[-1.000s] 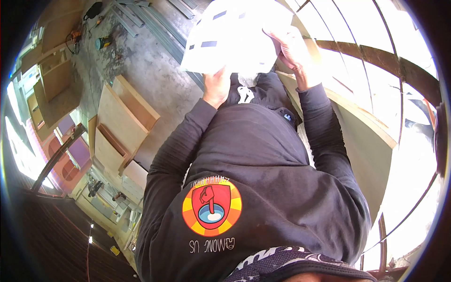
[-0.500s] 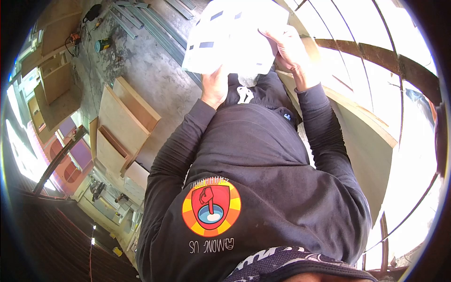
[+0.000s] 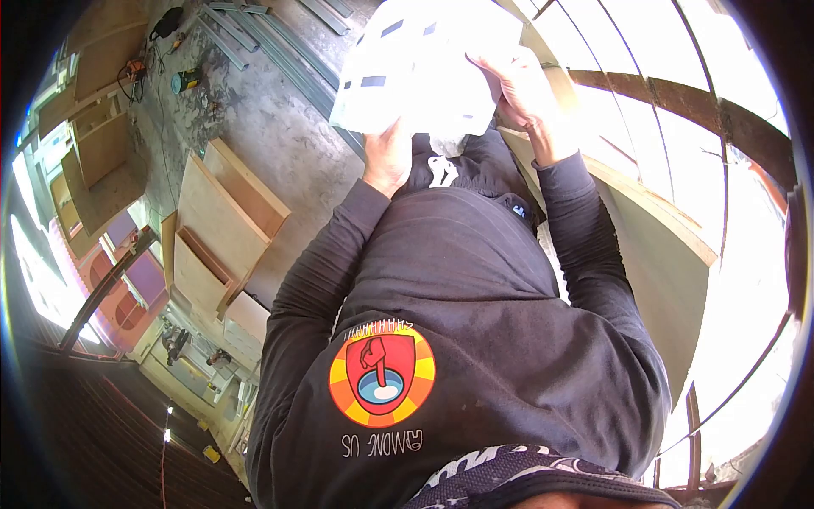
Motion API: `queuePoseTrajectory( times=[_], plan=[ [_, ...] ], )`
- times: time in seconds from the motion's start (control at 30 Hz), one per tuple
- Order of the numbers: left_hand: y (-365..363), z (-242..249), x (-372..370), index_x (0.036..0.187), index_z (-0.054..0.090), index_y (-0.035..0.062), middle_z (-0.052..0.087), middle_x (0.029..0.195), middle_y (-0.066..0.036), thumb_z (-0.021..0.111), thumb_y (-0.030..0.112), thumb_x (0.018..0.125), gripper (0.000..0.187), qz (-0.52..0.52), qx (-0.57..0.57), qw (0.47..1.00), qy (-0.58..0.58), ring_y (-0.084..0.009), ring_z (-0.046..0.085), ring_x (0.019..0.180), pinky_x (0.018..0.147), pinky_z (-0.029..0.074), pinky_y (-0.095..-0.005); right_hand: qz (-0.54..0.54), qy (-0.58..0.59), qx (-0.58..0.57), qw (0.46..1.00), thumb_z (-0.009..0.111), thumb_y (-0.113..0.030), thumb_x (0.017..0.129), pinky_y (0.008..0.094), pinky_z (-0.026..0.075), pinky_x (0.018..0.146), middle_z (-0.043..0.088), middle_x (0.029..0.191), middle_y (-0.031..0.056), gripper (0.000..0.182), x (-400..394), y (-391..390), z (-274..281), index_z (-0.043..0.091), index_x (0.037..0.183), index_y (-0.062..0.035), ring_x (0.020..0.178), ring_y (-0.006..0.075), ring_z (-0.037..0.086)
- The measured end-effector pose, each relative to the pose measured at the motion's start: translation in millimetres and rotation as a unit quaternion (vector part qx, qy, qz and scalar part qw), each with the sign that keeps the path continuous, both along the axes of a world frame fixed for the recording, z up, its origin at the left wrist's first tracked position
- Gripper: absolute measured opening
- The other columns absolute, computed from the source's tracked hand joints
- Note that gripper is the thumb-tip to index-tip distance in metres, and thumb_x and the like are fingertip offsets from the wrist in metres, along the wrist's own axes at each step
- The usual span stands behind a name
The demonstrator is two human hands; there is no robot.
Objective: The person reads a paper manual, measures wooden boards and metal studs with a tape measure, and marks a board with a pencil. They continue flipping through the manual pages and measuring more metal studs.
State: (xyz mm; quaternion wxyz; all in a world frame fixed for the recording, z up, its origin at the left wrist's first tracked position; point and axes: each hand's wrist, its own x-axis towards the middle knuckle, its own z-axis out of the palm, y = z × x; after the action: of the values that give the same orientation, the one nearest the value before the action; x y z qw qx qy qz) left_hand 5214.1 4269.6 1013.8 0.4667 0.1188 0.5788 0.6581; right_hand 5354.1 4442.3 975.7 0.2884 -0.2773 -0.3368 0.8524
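A white sheet (image 3: 407, 93), bright with glare and marked with a few dark rectangles, is held up in front of my lap. My left hand (image 3: 389, 159) grips its lower left edge, thumb on the near face and fingers hidden behind. At the right edge, my right hand (image 3: 524, 89) pinches the sheet in the same way. A crumpled, see-through piece (image 3: 448, 142) shows under the lower edge, above the white drawstring (image 3: 442, 171) of my dark trousers. Any fine print on the sheet is washed out by the light.
Wooden panels and box frames (image 3: 222, 199) stand to the left on the concrete floor (image 3: 191, 110). Long metal channels (image 3: 275, 47) lie beyond them near a dark paint tin (image 3: 185, 81). Close on my right are a pale board (image 3: 653, 263) and metal bars (image 3: 691, 97).
The sheet's lower left corner has shifted very slightly to the right. Both hands keep their hold in nearly the same place.
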Motion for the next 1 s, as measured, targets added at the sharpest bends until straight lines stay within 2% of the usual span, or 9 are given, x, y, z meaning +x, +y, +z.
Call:
queuePoseTrajectory(
  times=[0.47, 0.7, 1.0],
  plan=[
    [-2.3, -0.7, -0.7, 0.114, 0.054, -0.0021, 0.059, 0.105, -0.006, 0.054, 0.002, 0.091, 0.023, -0.011, 0.004, 1.0, -0.001, -0.0119, 0.059, 0.09, 0.076, 0.05, -0.0243, 0.009, -0.022, 0.008, 1.0, 0.069, -0.01, 0.083, 0.0274, 0.052, 0.082, 0.069, 0.099, 0.0096, 0.019, 0.3, -1.7, -1.3, 0.066, 0.1, -0.0014, 0.092, 0.0153, 0.065],
    [-3.0, -0.9, -2.0, 0.115, 0.053, -0.0023, 0.059, 0.106, -0.006, 0.054, 0.001, 0.091, 0.024, -0.02, 0.004, 1.0, -0.005, -0.0129, 0.059, 0.091, 0.079, 0.05, -0.0257, 0.005, 0.004, -0.009, 1.0, 0.069, -0.01, 0.083, 0.028, 0.052, 0.081, 0.069, 0.099, 0.0087, 0.019, 0.5, -3.4, -7.3, 0.066, 0.1, -0.0016, 0.092, 0.0153, 0.065],
    [1.3, 2.7, 0.9, 0.113, 0.054, -0.0019, 0.059, 0.105, -0.006, 0.054, -0.001, 0.09, 0.023, 0.007, -0.005, 1.0, -0.027, -0.0128, 0.059, 0.092, 0.079, 0.05, -0.0252, 0.019, -0.014, -0.012, 1.0, 0.068, -0.01, 0.083, 0.0265, 0.052, 0.081, 0.069, 0.1, 0.0088, 0.02, 0.9, -2.2, -4.8, 0.066, 0.101, -0.0016, 0.092, 0.0148, 0.065]
  ],
)
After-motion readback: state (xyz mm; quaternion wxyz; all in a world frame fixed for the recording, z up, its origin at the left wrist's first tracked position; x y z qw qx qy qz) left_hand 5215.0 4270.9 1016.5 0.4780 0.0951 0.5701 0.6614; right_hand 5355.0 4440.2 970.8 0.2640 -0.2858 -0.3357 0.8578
